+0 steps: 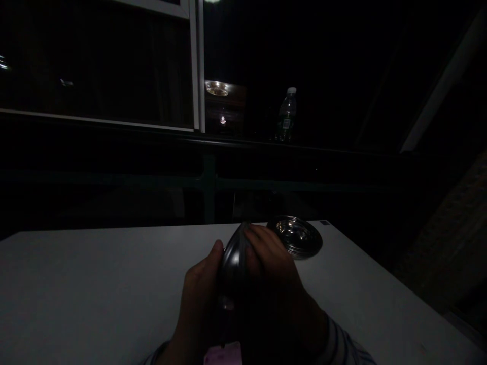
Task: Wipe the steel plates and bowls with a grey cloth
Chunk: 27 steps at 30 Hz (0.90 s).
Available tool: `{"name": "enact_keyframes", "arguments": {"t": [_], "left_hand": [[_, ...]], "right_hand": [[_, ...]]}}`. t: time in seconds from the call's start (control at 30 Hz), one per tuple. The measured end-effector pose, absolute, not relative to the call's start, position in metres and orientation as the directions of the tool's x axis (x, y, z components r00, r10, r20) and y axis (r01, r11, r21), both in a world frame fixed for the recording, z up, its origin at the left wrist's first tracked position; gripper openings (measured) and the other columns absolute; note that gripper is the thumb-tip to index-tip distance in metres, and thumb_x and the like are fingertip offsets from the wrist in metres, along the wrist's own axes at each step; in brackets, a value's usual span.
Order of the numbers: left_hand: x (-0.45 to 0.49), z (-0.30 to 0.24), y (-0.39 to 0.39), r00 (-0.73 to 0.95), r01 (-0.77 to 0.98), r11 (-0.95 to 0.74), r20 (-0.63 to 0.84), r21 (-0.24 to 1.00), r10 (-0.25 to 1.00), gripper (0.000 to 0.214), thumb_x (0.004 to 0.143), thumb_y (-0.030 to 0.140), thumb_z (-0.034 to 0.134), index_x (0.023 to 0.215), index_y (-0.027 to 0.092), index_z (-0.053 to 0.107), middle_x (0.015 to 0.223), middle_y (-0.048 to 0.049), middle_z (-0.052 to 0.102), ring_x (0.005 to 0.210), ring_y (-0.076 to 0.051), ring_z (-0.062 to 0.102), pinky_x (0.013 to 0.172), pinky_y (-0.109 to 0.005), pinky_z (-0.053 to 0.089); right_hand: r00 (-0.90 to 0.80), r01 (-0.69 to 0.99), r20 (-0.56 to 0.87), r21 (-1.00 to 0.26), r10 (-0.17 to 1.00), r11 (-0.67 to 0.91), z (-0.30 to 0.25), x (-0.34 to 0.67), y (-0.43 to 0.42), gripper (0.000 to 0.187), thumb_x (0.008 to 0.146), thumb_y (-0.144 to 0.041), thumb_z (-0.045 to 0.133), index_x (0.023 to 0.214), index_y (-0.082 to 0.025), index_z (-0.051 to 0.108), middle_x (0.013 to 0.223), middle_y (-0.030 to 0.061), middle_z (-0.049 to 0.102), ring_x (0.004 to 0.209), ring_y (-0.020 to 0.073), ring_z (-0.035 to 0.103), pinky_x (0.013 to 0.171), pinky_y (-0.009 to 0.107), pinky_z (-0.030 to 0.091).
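A shiny metal bowl (233,262) is held up on edge above the near part of the table, between my two hands. My left hand (201,282) is closed around its left side, with the thumb pointing up along the metal. On the other side my right hand (274,263) grips the bowl, its fingers bent over the upper edge. Deep shadow hides the lower part of the bowl and most of my right palm. Just behind my right hand, a stack of similar metal bowls (304,242) rests on the table.
The white table (99,284) spreads below my hands. Beyond its far edge runs a dark railing (152,178). A clear plastic bottle (287,115) stands on a ledge before the dark window. A pink tag (223,354) shows at the bottom edge.
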<state>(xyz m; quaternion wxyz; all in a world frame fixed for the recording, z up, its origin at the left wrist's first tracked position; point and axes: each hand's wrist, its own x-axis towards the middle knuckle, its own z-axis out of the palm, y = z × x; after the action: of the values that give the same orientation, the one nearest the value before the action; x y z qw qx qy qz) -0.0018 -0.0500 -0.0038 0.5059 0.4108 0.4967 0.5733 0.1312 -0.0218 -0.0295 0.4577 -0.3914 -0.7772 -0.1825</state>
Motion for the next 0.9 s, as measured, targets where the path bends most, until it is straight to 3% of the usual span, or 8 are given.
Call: {"name": "enact_keyframes", "arguments": {"t": [0.13,0.2,0.43,0.53,0.67,0.9], "left_hand": [[-0.005,-0.001,-0.047,-0.192,-0.168,-0.042,0.009,0.985,0.981,0.031,0.064,0.046,0.062,0.048,0.021,0.051,0.05,0.0002,0.053,0.049,-0.014,0.048,0.047,-0.025,0.041],[-0.005,0.003,-0.048,-0.199,-0.178,-0.032,-0.004,0.983,0.98,0.035,0.067,0.049,0.057,0.048,0.021,0.05,0.048,0.0001,0.052,0.047,-0.014,0.047,0.045,-0.025,0.041],[-0.005,-0.005,-0.051,-0.243,-0.065,-0.022,0.006,0.998,0.97,0.035,0.065,0.052,0.056,0.053,0.019,0.056,0.038,0.0031,0.046,0.038,-0.014,0.041,0.039,-0.026,0.037],[-0.013,-0.016,-0.048,-0.272,0.025,-0.127,0.129,0.992,0.954,0.025,0.053,0.038,0.071,0.066,0.019,0.063,0.051,0.0011,0.059,0.046,-0.016,0.051,0.047,-0.027,0.042],[-0.015,-0.019,-0.045,-0.29,0.022,-0.112,0.114,0.993,0.95,0.027,0.055,0.041,0.068,0.071,0.02,0.064,0.048,0.0024,0.057,0.043,-0.016,0.047,0.043,-0.027,0.039],[-0.001,0.001,-0.049,-0.225,-0.084,0.006,-0.025,0.996,0.974,0.041,0.067,0.055,0.053,0.046,0.02,0.049,0.036,0.0037,0.041,0.037,-0.012,0.038,0.04,-0.026,0.037]], "right_hand": [[-0.404,0.729,0.863,0.104,0.303,0.676,-0.042,0.116,-0.026,0.031,0.087,-0.023,0.042,0.113,-0.01,0.053,0.114,0.013,0.058,0.114,0.0235,0.047,0.095,0.043,0.043],[-0.451,0.708,0.847,0.149,0.28,0.69,-0.044,0.113,-0.028,0.032,0.086,-0.024,0.045,0.115,-0.012,0.052,0.115,0.0109,0.059,0.115,0.0229,0.046,0.097,0.043,0.041],[-0.313,0.745,0.868,-0.027,0.385,0.667,-0.03,0.133,-0.022,0.031,0.088,-0.02,0.037,0.112,-0.012,0.054,0.115,0.0124,0.057,0.11,0.022,0.05,0.09,0.04,0.046],[-0.345,0.765,0.869,0.041,0.355,0.642,-0.037,0.127,-0.024,0.031,0.087,-0.021,0.042,0.114,-0.012,0.053,0.116,0.0126,0.057,0.113,0.0234,0.048,0.093,0.043,0.044],[-0.444,0.734,0.852,0.168,0.277,0.658,-0.045,0.117,-0.027,0.032,0.084,-0.022,0.049,0.115,-0.015,0.051,0.117,0.0093,0.058,0.115,0.0226,0.047,0.097,0.044,0.04],[-0.343,0.779,0.879,0.069,0.331,0.624,-0.034,0.127,-0.023,0.029,0.087,-0.019,0.04,0.111,-0.01,0.054,0.113,0.0129,0.059,0.108,0.0227,0.051,0.089,0.039,0.047]]}}
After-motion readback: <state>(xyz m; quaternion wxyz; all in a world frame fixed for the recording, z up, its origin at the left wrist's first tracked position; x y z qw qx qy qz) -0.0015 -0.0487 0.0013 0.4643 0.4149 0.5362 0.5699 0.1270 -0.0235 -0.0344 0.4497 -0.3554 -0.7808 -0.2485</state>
